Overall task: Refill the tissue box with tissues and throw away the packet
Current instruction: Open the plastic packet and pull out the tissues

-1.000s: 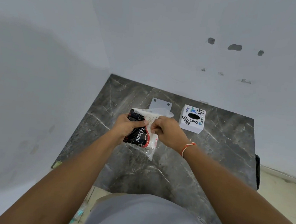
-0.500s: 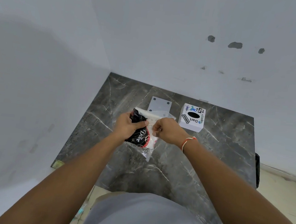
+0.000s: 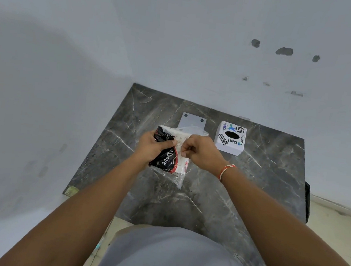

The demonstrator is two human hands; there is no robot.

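Above the dark marble table [image 3: 251,183] I hold a clear plastic tissue packet [image 3: 171,156] with a black and red "Dove" print. My left hand [image 3: 152,147] grips its black left side. My right hand [image 3: 200,152] pinches the clear white part at its upper right edge, fingers closed on the plastic. The tissues inside show as white through the film. The white cube tissue box [image 3: 230,140], with stickers and a dark oval opening on top, stands on the table just right of my right hand, apart from it.
A flat white plate with two holes [image 3: 192,121] lies on the table behind the packet. White walls close the left and back sides. A dark object [image 3: 306,201] hangs at the table's right edge, with tiled floor beyond.
The packet has stayed between both hands in about the same place. My right hand's fingers have shifted slightly on the clear plastic edge.
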